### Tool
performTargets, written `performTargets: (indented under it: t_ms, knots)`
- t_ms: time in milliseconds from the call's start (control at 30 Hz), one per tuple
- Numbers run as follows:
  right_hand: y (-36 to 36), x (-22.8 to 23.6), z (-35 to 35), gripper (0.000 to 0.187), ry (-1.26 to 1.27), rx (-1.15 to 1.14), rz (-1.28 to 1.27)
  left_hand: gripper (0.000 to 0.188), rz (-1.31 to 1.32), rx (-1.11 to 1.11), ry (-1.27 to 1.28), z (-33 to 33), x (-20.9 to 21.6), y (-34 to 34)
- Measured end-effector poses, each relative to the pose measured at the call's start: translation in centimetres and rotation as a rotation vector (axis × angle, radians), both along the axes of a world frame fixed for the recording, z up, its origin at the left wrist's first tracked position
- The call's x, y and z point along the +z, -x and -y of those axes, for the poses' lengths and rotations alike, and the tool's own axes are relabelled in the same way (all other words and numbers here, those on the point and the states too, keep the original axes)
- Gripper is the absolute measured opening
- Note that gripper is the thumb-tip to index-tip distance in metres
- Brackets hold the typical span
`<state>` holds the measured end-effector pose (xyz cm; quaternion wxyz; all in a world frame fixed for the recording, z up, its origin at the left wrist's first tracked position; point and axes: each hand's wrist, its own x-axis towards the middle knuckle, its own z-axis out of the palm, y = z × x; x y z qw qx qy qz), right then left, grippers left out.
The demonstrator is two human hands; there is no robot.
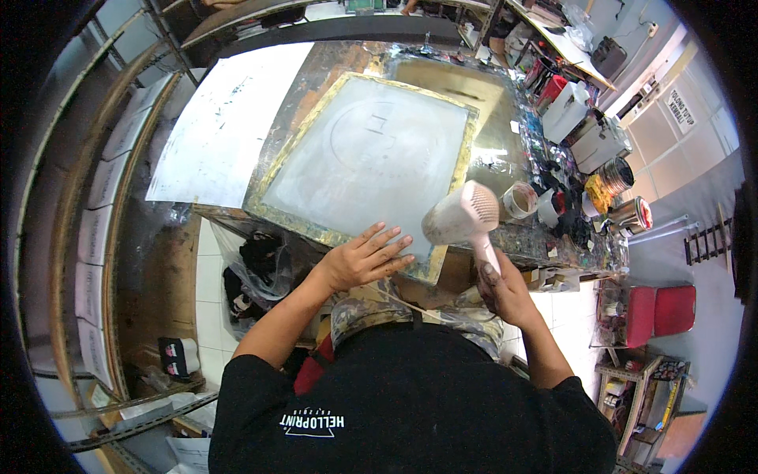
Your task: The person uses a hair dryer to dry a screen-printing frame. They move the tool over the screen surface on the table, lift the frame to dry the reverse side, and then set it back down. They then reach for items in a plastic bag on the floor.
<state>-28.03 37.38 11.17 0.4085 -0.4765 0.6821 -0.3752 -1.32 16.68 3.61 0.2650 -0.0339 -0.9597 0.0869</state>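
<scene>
A screen-printing frame (466,150) with yellowish taped edges and pale grey mesh lies on the worktable, faint dark markings on its far half. My right hand (505,292) is wrapped round the handle of a pale, stained hair dryer (450,217). Its barrel points left over the near right corner of the frame, hiding part of that edge. My left hand (367,257) has its fingers spread over the frame's near edge; whether they touch the mesh I cannot tell. A thin cord (407,302) runs across my lap below the frame.
A large white sheet (229,118) covers the table's left side. Along the right edge stand a plastic tub (519,201), stained cans (632,215) and white containers (565,110). Below left hangs a plastic bag (268,265) with dark contents. A red chair (663,310) is at right.
</scene>
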Motion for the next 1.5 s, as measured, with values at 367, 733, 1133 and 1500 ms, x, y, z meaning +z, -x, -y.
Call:
performTargets:
  t_ms: [367, 733, 1133, 1500]
  knots:
    - [1.3, -2.6, 4.7, 0.04, 0.118, -0.063, -0.272, 0.059, -0.081, 0.156, -0.257, -0.5, -4.8, 0.1]
    - [9.0, -4.7, 21.3, 0.049, 0.016, -0.404, -0.246, 0.085, -0.26, 0.477, -0.513, -6.5, -4.0, -3.1]
    - [9.4, -3.6, 19.6, 0.054, -0.061, -0.309, -0.206, 0.03, -0.298, 0.699, -1.177, -12.0, -8.9, -7.3]
    - [6.5, -3.5, 13.1, 0.04, 0.07, -0.193, -0.216, 0.039, -0.192, 0.752, -1.146, -10.1, -12.6, -4.9]
